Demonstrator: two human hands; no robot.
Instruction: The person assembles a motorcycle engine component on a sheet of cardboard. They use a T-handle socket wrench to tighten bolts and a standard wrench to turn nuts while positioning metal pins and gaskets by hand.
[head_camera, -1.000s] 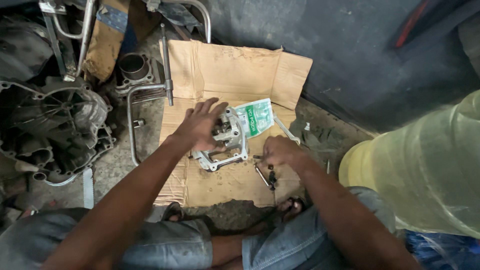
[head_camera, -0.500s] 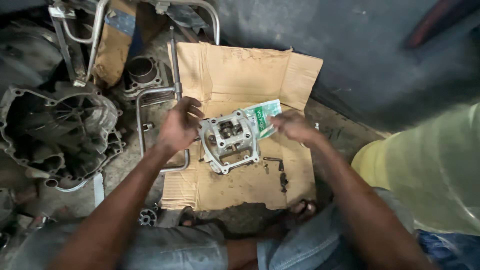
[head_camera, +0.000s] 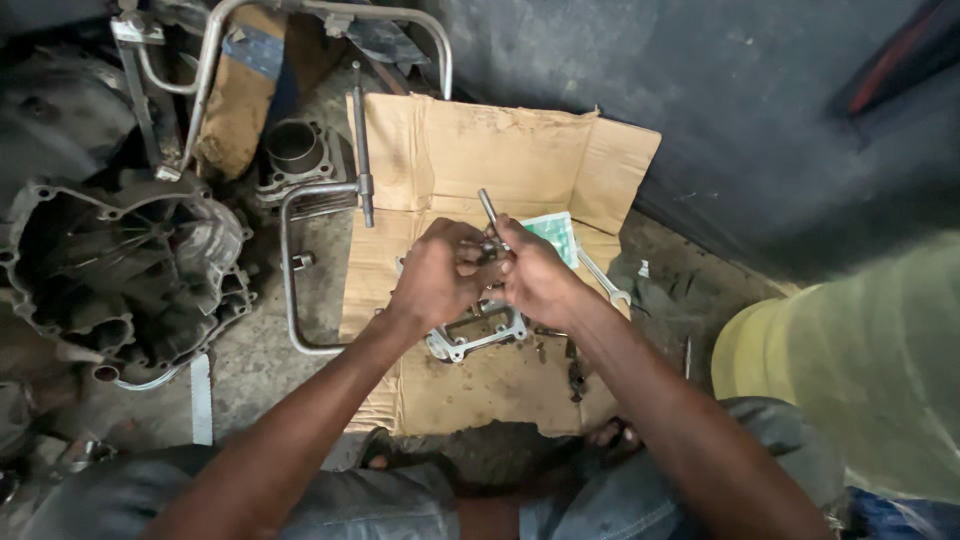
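Both hands meet above the cardboard (head_camera: 500, 150): the left hand (head_camera: 435, 275) and right hand (head_camera: 535, 280) close together around a thin metal rod (head_camera: 487, 206), seemingly; the aluminium engine part (head_camera: 475, 335) lies just beneath them.

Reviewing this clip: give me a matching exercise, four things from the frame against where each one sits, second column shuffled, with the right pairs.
Things:
1. metal rod
2. engine casing
3. spanner
4. metal cylinder

Places:
A. far left on the floor
B. on the cardboard, beside the right hand
C. sticking up between both hands, left hand included
D. beyond the cardboard's top left corner

Pairs: 1-C, 2-A, 3-B, 4-D
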